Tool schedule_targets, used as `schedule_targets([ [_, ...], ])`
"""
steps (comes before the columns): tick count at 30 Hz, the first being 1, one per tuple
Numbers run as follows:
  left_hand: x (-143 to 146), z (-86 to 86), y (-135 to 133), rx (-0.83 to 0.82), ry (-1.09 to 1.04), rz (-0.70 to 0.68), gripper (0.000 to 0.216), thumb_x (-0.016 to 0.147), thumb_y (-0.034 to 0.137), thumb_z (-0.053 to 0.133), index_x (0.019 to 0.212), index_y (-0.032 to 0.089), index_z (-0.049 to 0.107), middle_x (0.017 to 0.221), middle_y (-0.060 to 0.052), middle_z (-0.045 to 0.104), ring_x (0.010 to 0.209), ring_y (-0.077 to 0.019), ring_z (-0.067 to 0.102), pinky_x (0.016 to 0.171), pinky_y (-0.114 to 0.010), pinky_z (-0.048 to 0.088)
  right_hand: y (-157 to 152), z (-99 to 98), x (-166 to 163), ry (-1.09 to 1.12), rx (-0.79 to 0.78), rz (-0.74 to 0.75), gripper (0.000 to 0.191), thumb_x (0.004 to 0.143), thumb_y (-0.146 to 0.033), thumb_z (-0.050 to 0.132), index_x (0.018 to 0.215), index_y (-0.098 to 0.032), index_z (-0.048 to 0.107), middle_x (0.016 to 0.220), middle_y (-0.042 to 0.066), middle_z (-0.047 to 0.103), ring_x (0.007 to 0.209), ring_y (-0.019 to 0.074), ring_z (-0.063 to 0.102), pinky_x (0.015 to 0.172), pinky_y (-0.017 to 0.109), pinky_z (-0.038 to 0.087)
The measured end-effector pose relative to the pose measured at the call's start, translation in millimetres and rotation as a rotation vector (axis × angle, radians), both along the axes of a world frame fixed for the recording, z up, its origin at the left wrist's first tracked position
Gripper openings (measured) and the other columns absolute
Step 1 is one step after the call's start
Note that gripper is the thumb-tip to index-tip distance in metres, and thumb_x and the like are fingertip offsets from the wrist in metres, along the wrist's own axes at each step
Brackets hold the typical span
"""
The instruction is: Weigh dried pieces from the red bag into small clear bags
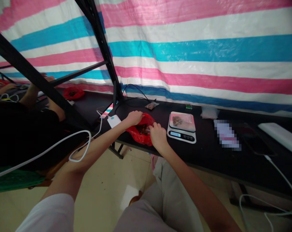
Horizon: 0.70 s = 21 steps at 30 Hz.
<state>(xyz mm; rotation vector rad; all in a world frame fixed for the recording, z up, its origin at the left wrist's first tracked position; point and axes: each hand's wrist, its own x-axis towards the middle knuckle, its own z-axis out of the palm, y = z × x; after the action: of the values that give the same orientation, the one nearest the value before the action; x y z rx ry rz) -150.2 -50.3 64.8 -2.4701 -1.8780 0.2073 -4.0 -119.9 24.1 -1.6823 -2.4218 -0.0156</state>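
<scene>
A red plastic bag (139, 134) with dark brown bits inside lies open on the black table (209, 154). My left hand (134, 117) grips the bag's far rim. On the near side, my right hand (157, 134) has its fingers pinched at the bag's mouth; what they hold is hidden. Just right of the bag stands a white digital scale (182, 126) with a clear packet of brown bits on its pan.
A white power bank (114, 121) with a cable lies left of the bag. A small filled packet (151, 105), a blurred paper (227, 134), a white slab (281, 137) and cables rest on the table. Another person sits at left beside a second red bag (73, 93).
</scene>
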Motion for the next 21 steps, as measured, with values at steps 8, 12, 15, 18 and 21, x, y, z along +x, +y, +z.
schedule_targets([
  [8,-15,-14.8,11,-0.121,-0.085,0.132,0.042,0.091,0.04,0.029,0.11,0.017,0.059,0.109,-0.013,0.065,0.103,-0.025,0.06,0.086,-0.033,0.045,-1,2.6,-2,-0.022,-0.032,-0.016,0.024,0.09,-0.02,0.041,0.102,-0.018,0.062,0.102,0.013,0.055,0.093,0.0227,0.051,0.066,0.031,0.041],
  [12,-23,-20.5,17,-0.16,-0.142,0.179,0.042,0.091,0.04,0.03,0.112,0.018,0.059,0.112,-0.013,0.064,0.105,-0.025,0.059,0.087,-0.032,0.044,-1,2.0,-6,-0.025,-0.027,-0.02,0.024,0.09,-0.018,0.041,0.102,-0.019,0.062,0.102,0.012,0.055,0.091,0.0214,0.053,0.066,0.03,0.041],
  [15,-24,-19.6,20,-0.165,-0.201,0.199,0.041,0.092,0.038,0.029,0.111,0.017,0.06,0.114,-0.011,0.063,0.107,-0.0233,0.058,0.087,-0.029,0.044,1,-0.5,-8,-0.004,-0.017,-0.008,0.021,0.088,-0.021,0.046,0.102,-0.02,0.061,0.101,0.01,0.055,0.089,0.0207,0.054,0.065,0.03,0.04],
  [18,-23,-15.5,22,-0.163,-0.257,0.206,0.041,0.092,0.035,0.03,0.109,0.015,0.061,0.113,-0.011,0.064,0.104,-0.0212,0.059,0.085,-0.026,0.044,2,-4.6,-9,0.024,-0.015,-0.007,0.02,0.085,-0.026,0.053,0.103,-0.021,0.06,0.101,0.009,0.055,0.086,0.02,0.056,0.064,0.029,0.04],
  [21,-21,-10.5,22,-0.16,-0.311,0.203,0.041,0.092,0.033,0.03,0.107,0.012,0.062,0.108,-0.01,0.066,0.096,-0.0194,0.061,0.08,-0.024,0.045,4,-8.9,-9,0.05,-0.023,-0.011,0.024,0.084,-0.03,0.056,0.106,-0.023,0.059,0.101,0.008,0.055,0.084,0.0192,0.057,0.064,0.029,0.04],
])
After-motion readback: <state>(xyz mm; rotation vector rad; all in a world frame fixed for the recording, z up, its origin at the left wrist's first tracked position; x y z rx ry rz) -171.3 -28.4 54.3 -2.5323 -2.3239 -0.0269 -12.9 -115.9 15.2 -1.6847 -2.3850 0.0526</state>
